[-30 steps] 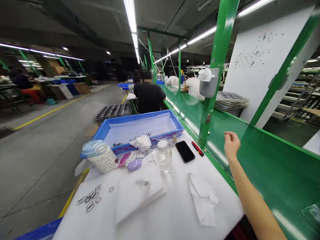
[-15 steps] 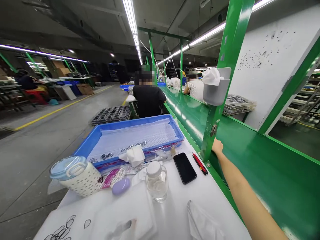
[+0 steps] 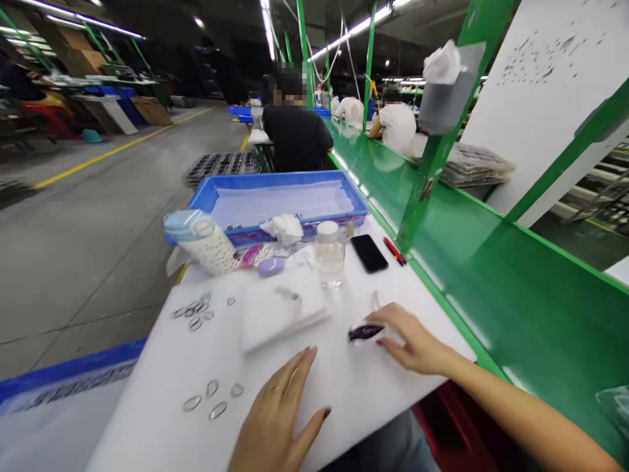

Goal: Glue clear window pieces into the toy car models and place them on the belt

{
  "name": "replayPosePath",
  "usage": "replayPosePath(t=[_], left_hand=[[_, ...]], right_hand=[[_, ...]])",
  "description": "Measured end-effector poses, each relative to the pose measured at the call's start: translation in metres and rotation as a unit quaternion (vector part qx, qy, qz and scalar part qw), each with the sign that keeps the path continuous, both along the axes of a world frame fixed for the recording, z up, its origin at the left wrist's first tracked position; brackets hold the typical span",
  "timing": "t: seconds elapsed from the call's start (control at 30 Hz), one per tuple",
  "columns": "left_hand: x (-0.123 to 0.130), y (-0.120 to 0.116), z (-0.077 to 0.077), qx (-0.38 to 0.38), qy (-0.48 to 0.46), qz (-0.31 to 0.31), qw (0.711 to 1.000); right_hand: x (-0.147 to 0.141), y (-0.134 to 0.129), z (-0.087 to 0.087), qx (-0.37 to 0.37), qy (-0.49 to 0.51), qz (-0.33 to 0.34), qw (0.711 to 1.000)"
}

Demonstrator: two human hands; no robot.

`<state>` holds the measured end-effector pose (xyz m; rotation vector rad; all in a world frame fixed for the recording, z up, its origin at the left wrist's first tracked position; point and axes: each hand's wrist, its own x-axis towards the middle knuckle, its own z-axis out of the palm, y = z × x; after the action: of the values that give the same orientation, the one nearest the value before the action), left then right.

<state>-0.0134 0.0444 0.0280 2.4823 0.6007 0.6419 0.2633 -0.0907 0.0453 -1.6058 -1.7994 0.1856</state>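
Observation:
On the white table, my left hand is near the front edge with its fingers apart and nothing in them. My right hand is at the right, fingers pinched around a small dark, glossy object just above the table. A white foam pad with a small grey item on top lies beyond my left hand. Several thin oval rings lie left of that hand, and more rings form a pile farther back.
A clear jar, black phone and red pen stand or lie behind the pad. Farther back are a blue tray and dotted cup. A green post rises at right beside the green conveyor.
My right hand has come back from behind the green post to the table, now with the dark object. My left hand has come into fuller view, and the camera view has tilted down.

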Motion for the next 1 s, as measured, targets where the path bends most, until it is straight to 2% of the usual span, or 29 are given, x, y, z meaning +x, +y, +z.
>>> replayPosePath(t=[0.07,0.13,0.17,0.2,0.3,0.37,0.43,0.5,0.57,0.67,0.73,0.77,0.87,0.93,1.0], left_hand=[[0.002,-0.016,-0.021,0.038,-0.019,0.045,0.998],[0.003,-0.030,-0.036,0.058,-0.054,0.067,0.995],[0.003,-0.036,-0.041,0.065,-0.074,0.089,0.991],[0.001,-0.041,-0.043,0.070,-0.089,0.116,0.987],[-0.004,-0.049,-0.039,0.057,-0.085,0.174,0.979],[-0.009,-0.045,-0.031,0.020,-0.048,0.120,0.991],[-0.013,-0.034,-0.023,-0.020,-0.003,0.018,1.000],[-0.017,-0.020,-0.017,-0.047,0.029,-0.059,0.997],[-0.018,-0.010,-0.015,-0.070,0.025,-0.091,0.993],[-0.014,-0.009,-0.017,-0.082,-0.026,-0.070,0.994],[-0.007,-0.016,-0.020,-0.066,-0.062,-0.027,0.996],[-0.003,-0.020,-0.021,-0.056,-0.075,-0.005,0.996],[0.006,-0.029,-0.022,-0.049,-0.109,0.059,0.991],[0.009,-0.031,-0.021,-0.068,-0.125,0.082,0.986],[0.009,-0.030,-0.019,-0.102,-0.135,0.088,0.982]], right_hand=[[-0.047,0.021,-0.003,-0.049,-0.041,0.134,0.989],[-0.071,0.041,-0.004,-0.066,-0.071,0.190,0.977],[-0.076,0.051,-0.003,-0.054,-0.063,0.181,0.980],[-0.077,0.062,0.000,-0.030,-0.039,0.145,0.988],[-0.071,0.103,0.012,0.040,0.054,-0.034,0.997],[-0.067,0.133,0.019,-0.009,0.040,-0.086,0.995],[-0.065,0.155,0.026,-0.101,-0.013,-0.091,0.991],[-0.063,0.165,0.032,-0.156,-0.015,-0.073,0.985],[-0.060,0.161,0.036,-0.147,0.073,-0.030,0.986],[-0.059,0.133,0.031,-0.056,0.241,0.033,0.968],[-0.063,0.108,0.018,0.000,0.311,0.027,0.950],[-0.066,0.097,0.010,0.003,0.334,0.012,0.942],[-0.083,0.069,-0.002,-0.049,0.389,-0.019,0.920],[-0.097,0.058,0.004,-0.038,0.449,0.012,0.892],[-0.110,0.053,0.018,0.004,0.513,0.074,0.855]])
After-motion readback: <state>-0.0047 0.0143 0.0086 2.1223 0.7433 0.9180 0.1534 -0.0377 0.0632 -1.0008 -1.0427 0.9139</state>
